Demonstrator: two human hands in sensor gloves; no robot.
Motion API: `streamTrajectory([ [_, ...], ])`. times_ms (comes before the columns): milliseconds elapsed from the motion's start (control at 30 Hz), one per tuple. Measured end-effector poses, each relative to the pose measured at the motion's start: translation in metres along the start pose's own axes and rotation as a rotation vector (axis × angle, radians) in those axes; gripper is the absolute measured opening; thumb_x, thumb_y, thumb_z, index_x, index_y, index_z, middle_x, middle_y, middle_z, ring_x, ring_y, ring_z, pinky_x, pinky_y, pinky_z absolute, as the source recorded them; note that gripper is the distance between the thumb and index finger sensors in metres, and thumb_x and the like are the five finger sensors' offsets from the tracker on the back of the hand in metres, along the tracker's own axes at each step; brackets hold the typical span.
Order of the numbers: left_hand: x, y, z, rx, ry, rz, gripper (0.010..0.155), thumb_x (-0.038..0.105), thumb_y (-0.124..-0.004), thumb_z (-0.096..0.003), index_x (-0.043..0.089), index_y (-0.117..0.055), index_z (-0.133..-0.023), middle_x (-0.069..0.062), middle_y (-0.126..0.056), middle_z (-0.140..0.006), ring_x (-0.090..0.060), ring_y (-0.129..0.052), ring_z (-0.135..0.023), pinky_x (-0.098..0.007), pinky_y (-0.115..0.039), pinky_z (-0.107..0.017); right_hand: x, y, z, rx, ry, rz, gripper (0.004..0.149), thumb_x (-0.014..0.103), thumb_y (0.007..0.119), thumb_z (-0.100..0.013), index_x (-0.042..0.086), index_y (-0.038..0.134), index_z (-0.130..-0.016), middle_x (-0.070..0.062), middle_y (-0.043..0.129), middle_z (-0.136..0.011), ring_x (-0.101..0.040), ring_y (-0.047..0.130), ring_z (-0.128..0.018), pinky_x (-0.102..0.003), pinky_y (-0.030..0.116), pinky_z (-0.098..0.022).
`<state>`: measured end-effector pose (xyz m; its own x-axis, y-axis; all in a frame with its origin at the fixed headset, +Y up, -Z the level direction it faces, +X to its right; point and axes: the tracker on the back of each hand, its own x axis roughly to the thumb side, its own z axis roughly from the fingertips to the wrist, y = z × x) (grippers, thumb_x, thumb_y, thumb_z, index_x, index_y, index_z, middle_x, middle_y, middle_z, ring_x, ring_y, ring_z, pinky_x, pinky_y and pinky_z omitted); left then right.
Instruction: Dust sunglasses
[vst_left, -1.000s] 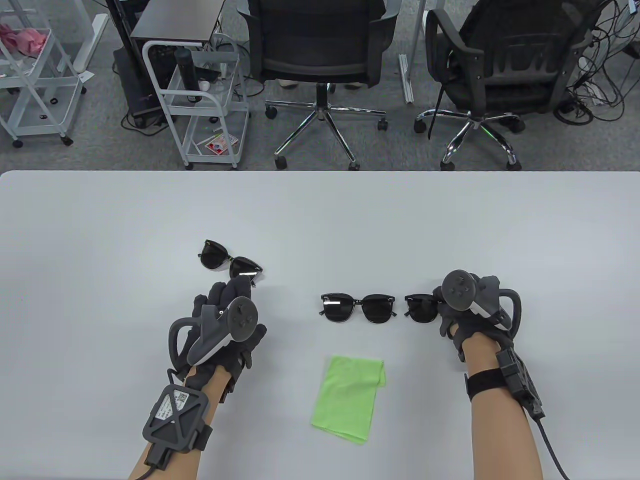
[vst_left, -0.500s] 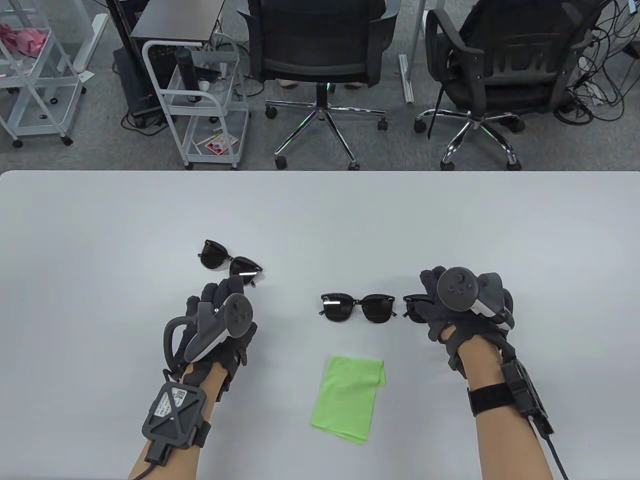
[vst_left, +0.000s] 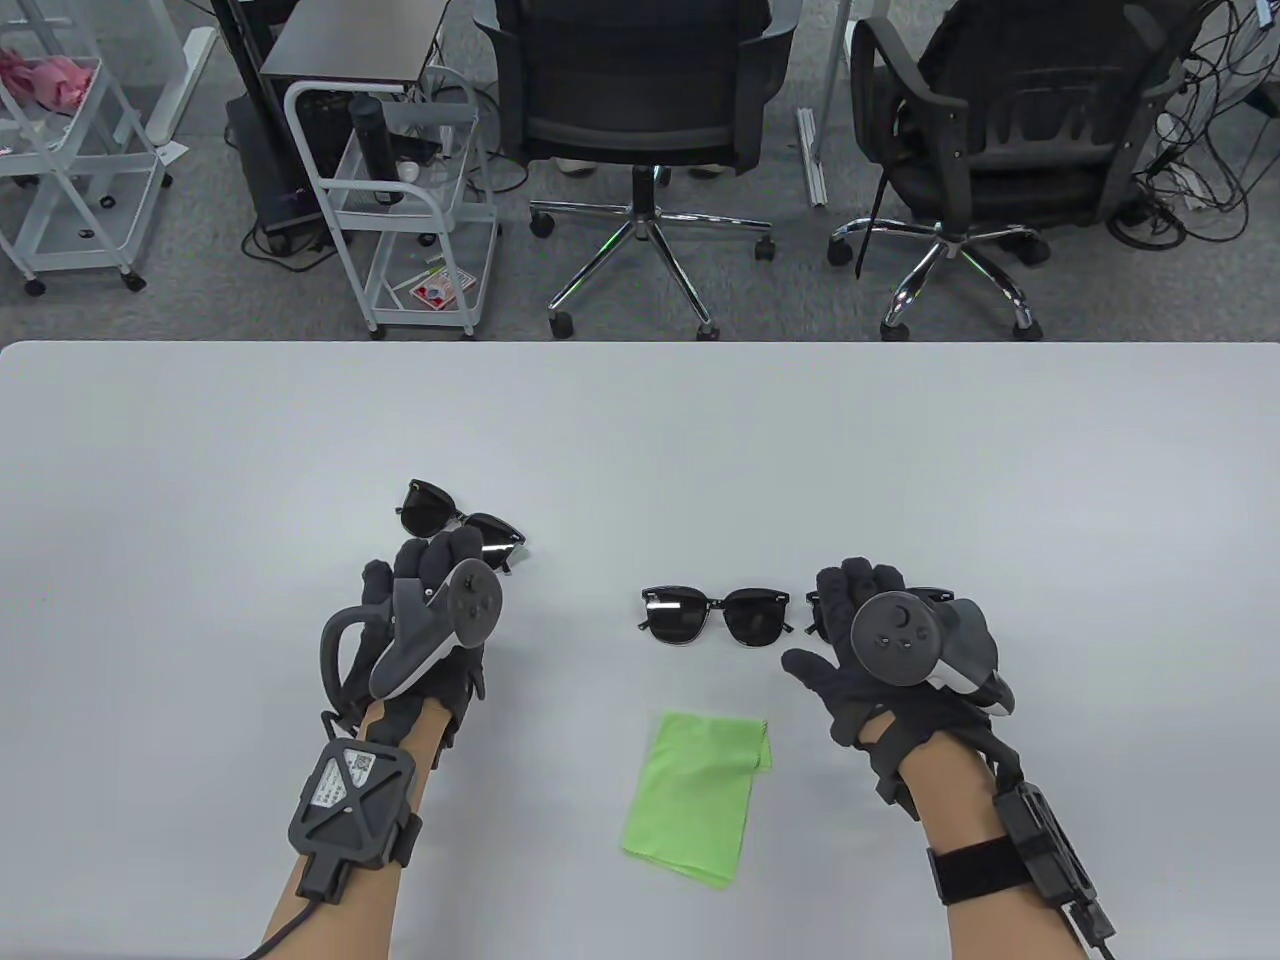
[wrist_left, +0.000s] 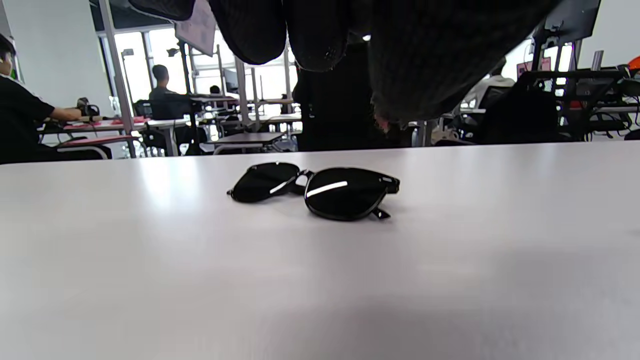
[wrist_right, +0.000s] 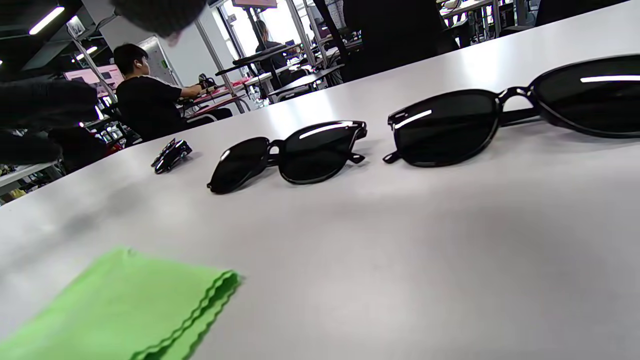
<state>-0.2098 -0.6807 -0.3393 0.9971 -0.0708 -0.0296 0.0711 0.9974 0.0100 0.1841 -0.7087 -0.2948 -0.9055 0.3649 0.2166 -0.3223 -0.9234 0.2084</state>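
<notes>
On the table (vst_left: 200, 450) | three sunglasses, green cloth (vst_left: 695, 795) | both hands apparently spread, holding nothing.

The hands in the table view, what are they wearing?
Both the left hand and the right hand wear dark knit sensor gloves, each with a grey-and-white controller-like tracker strapped on its back. Each wrist carries a black strap and a boxy module with a cable; the left module bears a white label. Forearms are sleeveless.
</notes>
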Motion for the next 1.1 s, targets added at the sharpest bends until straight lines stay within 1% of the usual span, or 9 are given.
streamTrajectory([
  [100,0.003,0.012,-0.017,0.005,-0.024,-0.102,0.081,0.044,-0.089,-0.0358,0.039,-0.048,-0.106,0.013,-0.058,-0.113,-0.025,-0.062,-0.111,-0.057,-0.051,-0.078,0.001,0.001,0.0,-0.01,-0.005,0.002,0.087,0.059,0.064,-0.049,0.002,0.034,-0.108,-0.028,0.026,-0.112,-0.057,0.025,-0.098,-0.074,0.029,-0.06],
  [167,0.003,0.011,-0.031,-0.022,-0.023,-0.113,0.079,0.042,-0.09,-0.0357,0.042,-0.05,-0.105,0.016,-0.059,-0.113,-0.025,-0.06,-0.111,-0.057,-0.049,-0.079,0.001,0.001,-0.001,0.003,-0.01,0.0,0.087,0.058,0.063,-0.049,0.001,0.034,-0.107,-0.028,0.026,-0.112,-0.058,0.025,-0.097,-0.075,0.029,-0.06],
  [333,-0.003,-0.009,-0.071,-0.097,-0.006,-0.158,0.074,0.037,-0.089,-0.0366,0.049,-0.055,-0.102,0.021,-0.056,-0.113,-0.024,-0.051,-0.114,-0.058,-0.044,-0.079,0.001,0.002,-0.001,0.019,-0.015,-0.007,0.086,0.058,0.065,-0.049,0.001,0.036,-0.107,-0.028,0.029,-0.112,-0.058,0.027,-0.097,-0.075,0.029,-0.06],
  [400,-0.004,-0.018,-0.086,-0.099,-0.004,-0.178,0.072,0.035,-0.088,-0.0372,0.05,-0.056,-0.101,0.022,-0.055,-0.113,-0.024,-0.049,-0.114,-0.058,-0.043,-0.079,0.001,0.001,0.0,0.021,-0.015,-0.022,0.086,0.057,0.065,-0.049,0.001,0.037,-0.107,-0.028,0.029,-0.112,-0.058,0.028,-0.098,-0.075,0.029,-0.06],
  [533,-0.007,-0.034,-0.105,-0.111,-0.005,-0.261,0.07,0.035,-0.088,-0.0366,0.051,-0.06,-0.099,0.023,-0.054,-0.113,-0.023,-0.049,-0.114,-0.057,-0.043,-0.08,0.001,-0.003,0.001,-0.005,-0.021,-0.025,0.085,0.057,0.066,-0.049,0.002,0.038,-0.107,-0.028,0.031,-0.112,-0.058,0.028,-0.098,-0.075,0.03,-0.06],
  [600,-0.012,-0.037,-0.114,-0.12,0.016,-0.216,0.068,0.033,-0.086,-0.0373,0.052,-0.062,-0.098,0.023,-0.055,-0.112,-0.022,-0.05,-0.114,-0.057,-0.044,-0.08,0.0,-0.003,0.0,-0.002,-0.017,-0.019,0.085,0.057,0.066,-0.049,0.002,0.038,-0.108,-0.028,0.03,-0.112,-0.057,0.028,-0.098,-0.075,0.029,-0.06],
  [700,-0.018,-0.043,-0.124,-0.135,0.045,-0.103,0.065,0.032,-0.085,-0.0383,0.051,-0.065,-0.097,0.023,-0.052,-0.113,-0.022,-0.048,-0.114,-0.057,-0.042,-0.08,-0.003,-0.002,0.0,0.01,-0.008,-0.025,0.085,0.057,0.066,-0.049,0.002,0.038,-0.108,-0.028,0.03,-0.112,-0.057,0.028,-0.098,-0.075,0.029,-0.06],
  [967,-0.006,-0.063,-0.133,-0.13,-0.022,-0.311,0.063,0.042,-0.087,-0.0346,0.052,-0.069,-0.095,0.024,-0.051,-0.113,-0.021,-0.048,-0.114,-0.057,-0.042,-0.081,-0.003,-0.004,0.001,0.0,-0.023,-0.042,0.084,0.057,0.066,-0.049,0.002,0.039,-0.108,-0.028,0.03,-0.112,-0.058,0.027,-0.097,-0.075,0.029,-0.06],
  [1100,-0.006,-0.061,-0.132,-0.13,-0.011,-0.315,0.058,0.05,-0.088,-0.0314,0.051,-0.08,-0.089,0.022,-0.055,-0.112,-0.021,-0.049,-0.114,-0.057,-0.042,-0.08,0.0,-0.002,0.001,0.007,-0.031,-0.032,0.084,0.057,0.066,-0.049,0.003,0.039,-0.108,-0.028,0.03,-0.112,-0.058,0.027,-0.098,-0.075,0.029,-0.06],
])
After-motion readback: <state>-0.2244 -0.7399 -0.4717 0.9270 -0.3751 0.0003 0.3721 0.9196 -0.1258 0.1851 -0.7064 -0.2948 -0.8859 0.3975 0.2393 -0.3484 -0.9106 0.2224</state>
